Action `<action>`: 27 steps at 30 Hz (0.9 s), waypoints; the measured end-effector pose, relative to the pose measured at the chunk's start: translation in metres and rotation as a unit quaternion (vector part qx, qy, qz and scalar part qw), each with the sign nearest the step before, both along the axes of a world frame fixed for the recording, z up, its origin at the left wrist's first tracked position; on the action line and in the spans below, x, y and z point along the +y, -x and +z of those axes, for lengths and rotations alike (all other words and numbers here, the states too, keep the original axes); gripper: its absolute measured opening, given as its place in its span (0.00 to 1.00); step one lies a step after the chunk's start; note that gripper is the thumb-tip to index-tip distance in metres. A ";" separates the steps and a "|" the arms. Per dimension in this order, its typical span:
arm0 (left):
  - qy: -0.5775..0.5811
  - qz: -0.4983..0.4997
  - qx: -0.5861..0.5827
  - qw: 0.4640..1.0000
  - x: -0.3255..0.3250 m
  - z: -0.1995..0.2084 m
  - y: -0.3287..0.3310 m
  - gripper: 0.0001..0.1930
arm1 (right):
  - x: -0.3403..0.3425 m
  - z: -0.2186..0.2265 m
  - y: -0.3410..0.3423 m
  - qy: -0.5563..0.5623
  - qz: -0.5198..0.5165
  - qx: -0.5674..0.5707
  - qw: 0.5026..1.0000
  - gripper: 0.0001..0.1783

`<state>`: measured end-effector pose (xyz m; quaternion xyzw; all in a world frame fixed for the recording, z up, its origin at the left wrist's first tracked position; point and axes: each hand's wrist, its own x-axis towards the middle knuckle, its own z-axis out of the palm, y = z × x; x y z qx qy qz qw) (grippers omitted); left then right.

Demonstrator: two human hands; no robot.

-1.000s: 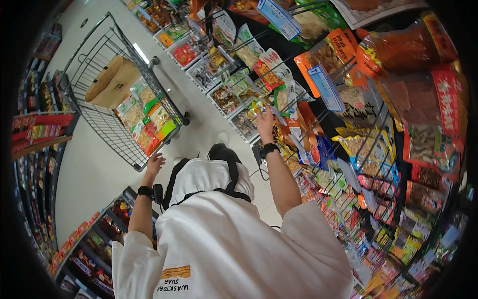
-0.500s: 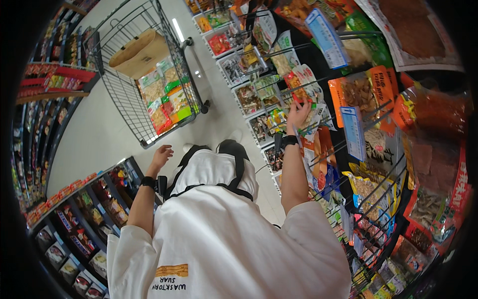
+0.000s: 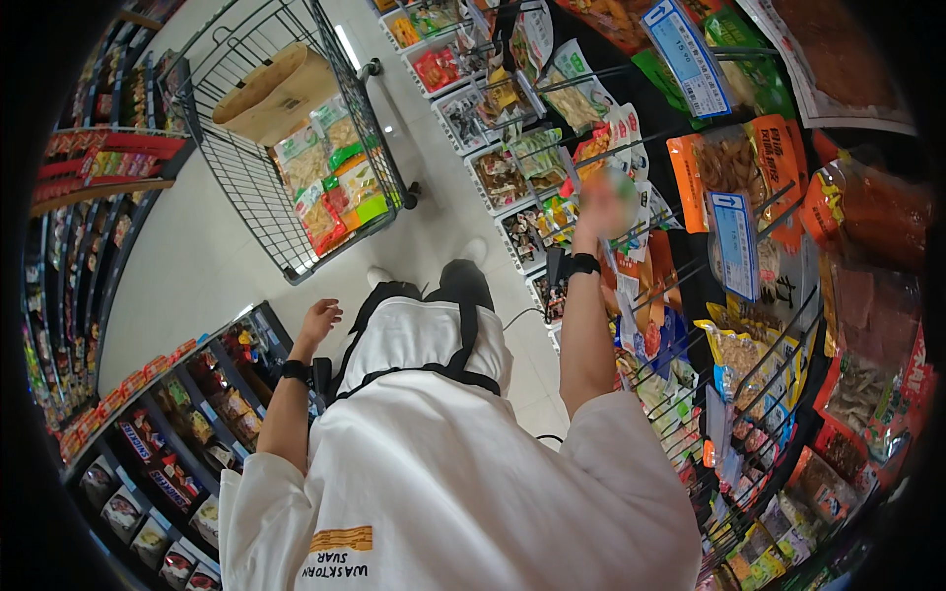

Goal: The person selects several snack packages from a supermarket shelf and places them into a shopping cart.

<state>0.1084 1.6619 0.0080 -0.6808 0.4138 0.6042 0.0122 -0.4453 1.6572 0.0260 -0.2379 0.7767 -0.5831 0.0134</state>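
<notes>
Red packet [image 3: 593, 148] amid hanging packets [image 3: 574, 99]

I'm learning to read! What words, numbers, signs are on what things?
I can't copy print, but:
White shirt: upside-down letters.
Blue-and-white tags: arrows, characters, numbers.
Orange packet: dark characters.
Brown boxes, lower left: letters.
Packets in the cart: too small.
At the right hand: too blurred.

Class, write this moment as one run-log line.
Left hand: empty, loosely curled | Right hand: at hanging packets, grip blurred | Cart: holds paper bag, food packets
</notes>
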 end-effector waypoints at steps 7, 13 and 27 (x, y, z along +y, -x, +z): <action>0.035 -0.058 0.043 0.997 -0.038 -0.011 0.012 0.16 | -0.005 0.025 -0.035 -0.006 -0.046 -0.115 0.992 0.12; 0.076 -0.154 0.146 0.974 -0.084 -0.013 0.096 0.15 | 0.017 -0.001 -0.070 0.090 -0.037 -0.189 0.977 0.11; 0.094 -0.130 0.284 0.945 -0.100 0.046 0.139 0.24 | 0.021 0.065 -0.209 -0.015 0.153 -0.315 0.936 0.09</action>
